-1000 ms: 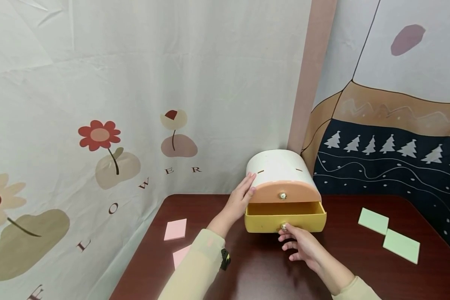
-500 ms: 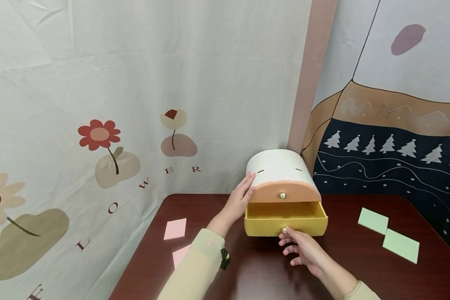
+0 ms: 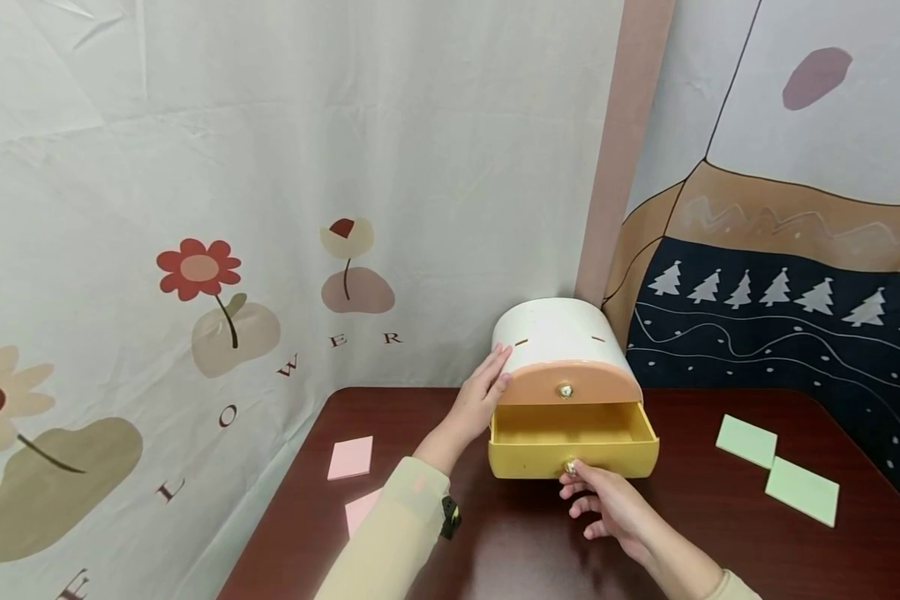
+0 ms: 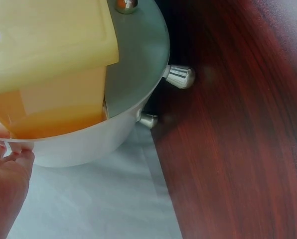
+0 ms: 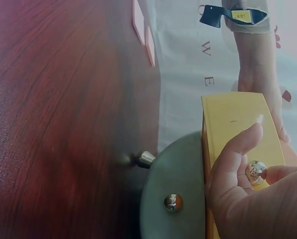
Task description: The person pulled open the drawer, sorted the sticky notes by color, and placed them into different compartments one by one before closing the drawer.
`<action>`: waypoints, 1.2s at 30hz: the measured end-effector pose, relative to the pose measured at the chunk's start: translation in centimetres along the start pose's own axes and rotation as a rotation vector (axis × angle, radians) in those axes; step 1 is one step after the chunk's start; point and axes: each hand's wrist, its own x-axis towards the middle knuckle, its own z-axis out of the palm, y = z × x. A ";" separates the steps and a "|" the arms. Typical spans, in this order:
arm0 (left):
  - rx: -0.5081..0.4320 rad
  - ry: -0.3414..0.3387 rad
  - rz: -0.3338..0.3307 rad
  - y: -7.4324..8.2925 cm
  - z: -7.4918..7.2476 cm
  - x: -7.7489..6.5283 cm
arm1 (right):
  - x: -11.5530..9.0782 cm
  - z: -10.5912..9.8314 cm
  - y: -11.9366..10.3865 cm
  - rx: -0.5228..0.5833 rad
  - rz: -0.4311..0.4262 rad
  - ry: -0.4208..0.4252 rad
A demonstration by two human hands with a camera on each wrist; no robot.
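A small domed cabinet (image 3: 558,329) with a white shell stands at the back of the table. Its peach top drawer (image 3: 528,385) is closed, while the yellow drawer (image 3: 521,461) below is pulled well out. My left hand (image 3: 474,408) rests on the cabinet's left side with extended fingers. At the yellow drawer's front, my right hand (image 3: 618,507) pinches the round metal knob (image 5: 256,171) with its fingertips; the other fingers are loosely bent. Under that drawer, a grey-green rounded front (image 5: 176,174) with its own knob (image 5: 173,202) shows in the right wrist view.
Pink paper pads (image 3: 350,458) lie on the dark red-brown table (image 3: 525,550) at left, one partly behind the left sleeve. Two green paper pads (image 3: 802,492) lie at right. Printed cloth hangs behind. Metal feet (image 4: 181,76) stick out beneath the cabinet.
The yellow drawer has slid further out toward me, with my right hand moving back along with its knob. My left hand has stayed on the cabinet's side.
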 end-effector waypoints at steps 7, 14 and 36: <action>0.001 -0.005 -0.007 0.1 -0.1 0.0 | -0.3 0.0 0.1 -0.001 -0.004 -0.026; -0.001 -0.001 -0.005 0.2 0.0 0.0 | -0.6 -0.1 0.2 0.015 -0.009 -0.056; -0.013 -0.002 -0.008 0.0 0.0 0.1 | -0.4 -1.7 0.9 -0.093 -0.024 -0.150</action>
